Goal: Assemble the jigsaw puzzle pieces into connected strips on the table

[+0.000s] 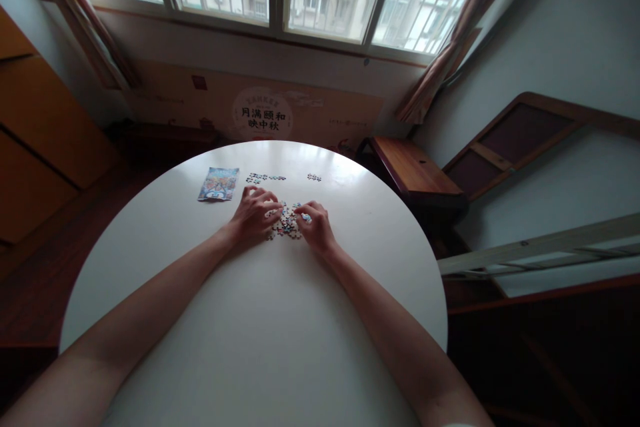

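Note:
A pile of small loose puzzle pieces (287, 221) lies near the middle of the round white table (250, 333). My left hand (254, 215) rests on the pile's left side, fingers curled over the pieces. My right hand (314, 225) sits on the pile's right side, fingertips pinched on a small light piece (305, 217). Both forearms stretch across the table toward the pile.
A printed picture card (219, 183) lies at the far left of the table. Two small groups of pieces, a left group (261, 178) and a right group (314, 177), lie beyond the pile. A wooden bench (410, 170) stands past the right edge, under the window.

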A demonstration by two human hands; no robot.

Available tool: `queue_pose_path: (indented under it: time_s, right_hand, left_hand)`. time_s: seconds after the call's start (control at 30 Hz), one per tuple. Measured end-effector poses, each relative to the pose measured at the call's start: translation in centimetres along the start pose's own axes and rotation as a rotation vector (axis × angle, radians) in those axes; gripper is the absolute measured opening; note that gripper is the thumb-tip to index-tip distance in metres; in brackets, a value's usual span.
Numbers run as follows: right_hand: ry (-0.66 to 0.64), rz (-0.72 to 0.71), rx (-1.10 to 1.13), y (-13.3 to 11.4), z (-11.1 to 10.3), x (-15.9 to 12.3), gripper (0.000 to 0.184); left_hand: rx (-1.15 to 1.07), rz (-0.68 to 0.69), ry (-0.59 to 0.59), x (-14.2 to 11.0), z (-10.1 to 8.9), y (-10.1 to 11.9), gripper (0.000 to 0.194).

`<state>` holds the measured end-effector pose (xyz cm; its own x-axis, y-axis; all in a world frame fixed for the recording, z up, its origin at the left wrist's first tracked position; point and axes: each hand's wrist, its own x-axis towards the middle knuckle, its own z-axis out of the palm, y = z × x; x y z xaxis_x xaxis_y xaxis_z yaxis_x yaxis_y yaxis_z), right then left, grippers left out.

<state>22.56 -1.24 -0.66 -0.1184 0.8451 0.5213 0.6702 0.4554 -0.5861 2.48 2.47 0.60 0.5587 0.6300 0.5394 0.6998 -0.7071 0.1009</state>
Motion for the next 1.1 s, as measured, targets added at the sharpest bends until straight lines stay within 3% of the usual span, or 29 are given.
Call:
queue_pose_path:
  time_s: [0.8,1.1]
  right_hand:
    - [0.004,-0.018,0.020,0.23,0.12,-0.07,0.013]
    - [-0.005,-0.013,0.024,0.12,0.02,-0.04,0.013]
  left_hand:
    - [0.030,-0.031,-0.070,0.19,0.07,0.10,0.027]
    - [-0.042,-0.130,0.072,0.00,0.63,-0.53,0.022]
